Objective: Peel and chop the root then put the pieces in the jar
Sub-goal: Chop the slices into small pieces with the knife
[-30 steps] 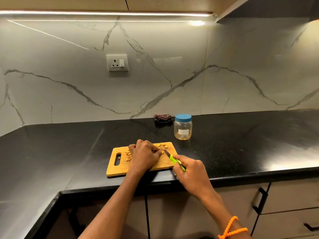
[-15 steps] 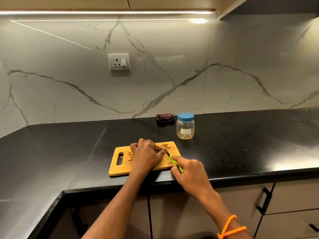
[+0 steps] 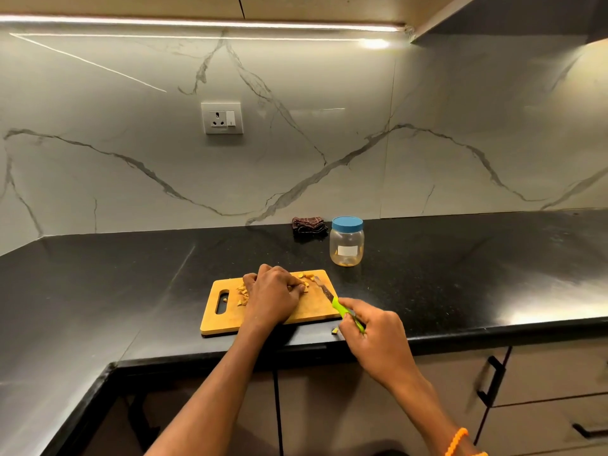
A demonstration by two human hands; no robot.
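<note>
Head view looks down on a black bench [image 3: 460, 274] with a wooden board [image 3: 309, 307] lying near its front edge. On the board the left hand [image 3: 274, 296] rests knuckles up, its fingers [image 3: 292, 284] curled and pressed together over the root; the root itself is hidden beneath them, so how much is left cannot be told. Yellow pieces [image 3: 242, 292] lie scattered on the board to the left of that hand, and a few more at the board's back edge. The right hand [image 3: 378, 337] grips the green handle of a knife [image 3: 332, 299], fingers wrapped round it, the blade lying across the board's right end and pointing toward the left fingertips. One stray bit [image 3: 335, 331] sits on the bench just off the board's front right corner. Behind the board stands a jar [image 3: 346, 245] with its blue lid on, a few pieces at its bottom. A dark cloth [image 3: 308, 225] lies beside the jar, against the wall
</note>
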